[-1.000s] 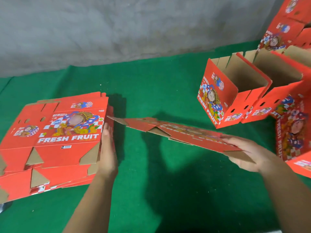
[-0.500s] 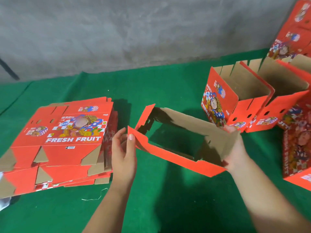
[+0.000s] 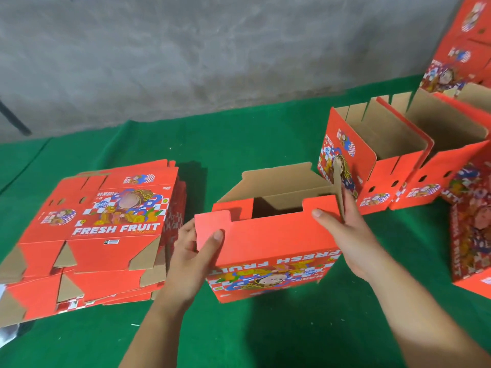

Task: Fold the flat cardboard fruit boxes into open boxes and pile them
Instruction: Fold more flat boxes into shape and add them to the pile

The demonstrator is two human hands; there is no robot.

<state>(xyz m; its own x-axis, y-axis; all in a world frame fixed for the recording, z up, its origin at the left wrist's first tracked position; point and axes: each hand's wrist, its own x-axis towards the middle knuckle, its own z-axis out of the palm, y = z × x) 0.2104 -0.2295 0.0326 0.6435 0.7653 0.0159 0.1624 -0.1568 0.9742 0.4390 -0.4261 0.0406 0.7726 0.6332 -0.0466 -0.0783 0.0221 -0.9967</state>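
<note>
A red "FRESH FRUIT" box (image 3: 273, 251) stands opened into a tube in the middle of the green cloth, its print upside down toward me and its brown inside showing. My left hand (image 3: 188, 258) grips its near left flap, thumb on the red face. My right hand (image 3: 350, 240) holds the right corner, thumb on the near panel and fingers along the side flap. A stack of flat red boxes (image 3: 98, 235) lies to the left, next to my left hand.
Two folded open boxes (image 3: 377, 160) (image 3: 449, 158) stand side by side at the right. More red boxes (image 3: 467, 49) rise at the far right, and another (image 3: 470, 243) lies near the right edge. A grey wall (image 3: 212, 49) runs behind the green cloth (image 3: 265, 335).
The flat box lifted from the stack has been opened into a standing tube and turned upright. Both hands moved in and took hold of its near upper edge.
</note>
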